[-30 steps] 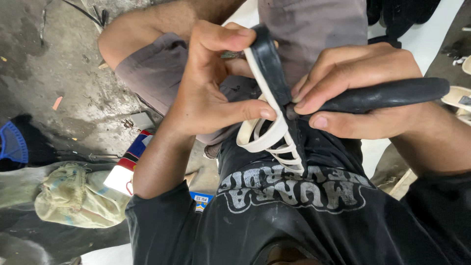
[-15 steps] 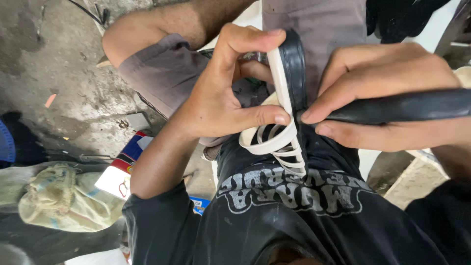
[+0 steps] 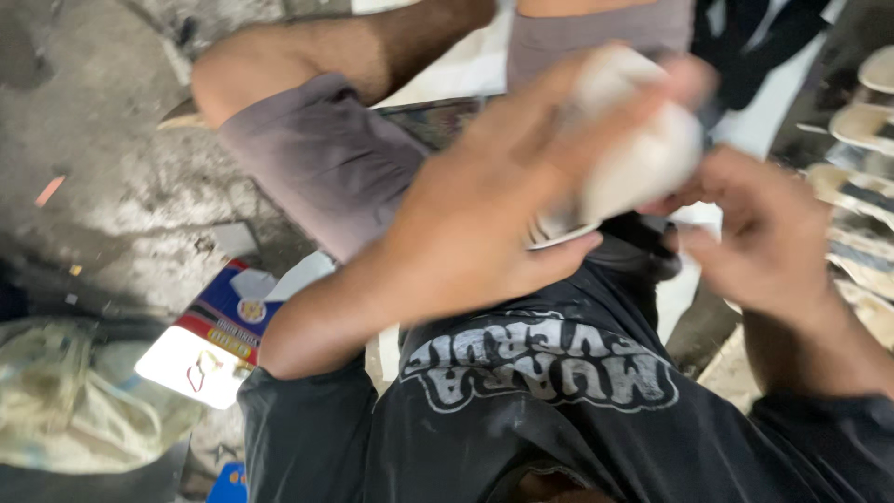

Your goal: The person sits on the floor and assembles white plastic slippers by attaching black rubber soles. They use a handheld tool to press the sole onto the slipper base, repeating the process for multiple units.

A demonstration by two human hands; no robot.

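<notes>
We keep our left hand [image 3: 484, 224] gripping the pale sole [image 3: 643, 154] firmly above our lap; right hand [image 3: 759, 233] beside it, fingers loosely apart, holds nothing.

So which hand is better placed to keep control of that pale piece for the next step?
Left, probably. The left hand is wrapped around the blurred pale piece. The right hand is open beside it, its fingertips only near the edge.

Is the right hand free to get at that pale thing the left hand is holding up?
Probably yes. The right hand is open and empty beside the pale object, with nothing between them, though the left hand wraps its near side. Motion blur hides whether they touch.
</notes>
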